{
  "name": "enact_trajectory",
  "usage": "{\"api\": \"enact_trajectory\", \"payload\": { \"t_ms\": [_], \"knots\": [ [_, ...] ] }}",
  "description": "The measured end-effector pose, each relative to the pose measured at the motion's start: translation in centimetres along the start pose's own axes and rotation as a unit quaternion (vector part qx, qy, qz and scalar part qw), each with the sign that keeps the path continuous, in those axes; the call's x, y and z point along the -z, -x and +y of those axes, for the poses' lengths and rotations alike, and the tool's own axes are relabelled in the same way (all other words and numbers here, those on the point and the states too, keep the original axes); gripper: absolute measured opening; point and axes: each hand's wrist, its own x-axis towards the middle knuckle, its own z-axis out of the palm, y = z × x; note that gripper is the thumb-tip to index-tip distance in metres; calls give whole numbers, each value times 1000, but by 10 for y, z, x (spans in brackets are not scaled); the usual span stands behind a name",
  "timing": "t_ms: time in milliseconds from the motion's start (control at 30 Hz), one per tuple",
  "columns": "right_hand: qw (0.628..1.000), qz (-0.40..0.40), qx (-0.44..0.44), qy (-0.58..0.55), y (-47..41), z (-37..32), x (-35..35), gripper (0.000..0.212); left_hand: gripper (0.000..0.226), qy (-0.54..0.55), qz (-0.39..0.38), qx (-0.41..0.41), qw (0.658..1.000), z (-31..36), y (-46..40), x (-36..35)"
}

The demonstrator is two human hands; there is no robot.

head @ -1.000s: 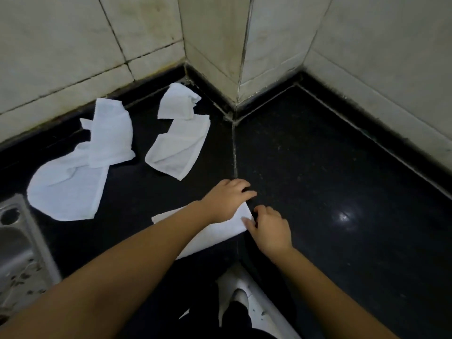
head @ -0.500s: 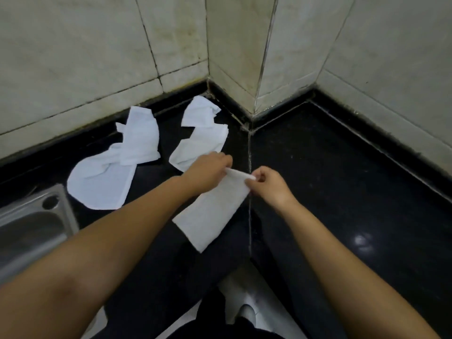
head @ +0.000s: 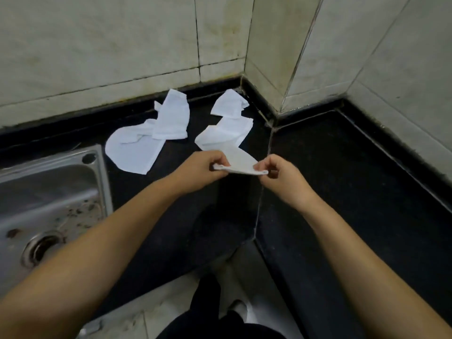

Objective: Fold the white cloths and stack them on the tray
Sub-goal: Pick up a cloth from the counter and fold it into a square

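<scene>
White cloth (head: 238, 160) held above counter (head: 342, 192), left hand (head: 203, 168) & right hand (head: 281, 176) pinching its ends.

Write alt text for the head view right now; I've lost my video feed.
Both hands, left hand and right hand, pinch a white cloth stretched between them above a black counter. Two crumpled cloths lie behind near the tiled wall; a steel sink sits left.

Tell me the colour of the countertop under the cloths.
Black, faintly speckled countertop, clearest in the head view.
</scene>
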Motion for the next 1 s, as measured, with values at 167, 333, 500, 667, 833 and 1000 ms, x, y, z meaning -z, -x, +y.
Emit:
{"api": "enact_trajectory", "payload": {
  "t_ms": [167,333,500,667,833,1000],
  "knots": [
    [981,-177,-78,13,49,63,-36,25,2,-3,-181,87,980,-30,47,-55],
    [976,-183,-119,-15,46,76,-40,23,9,47,-197,118,972,-43,47,-63],
    [983,-56,-165,-55,-9,70,-33,14,6,72,-97,156,980,-50,-3,-55],
    [971,18,-238,-16,-49,76,-44,5,9,19,-65,189,980,-58,-45,-71],
    [965,50,-235,108,-50,85,-62,20,21,-152,-27,130,979,-70,-49,-98],
    [953,53,-225,194,-44,84,-62,36,38,-136,62,186,971,-71,-39,-104]
  ]
}}
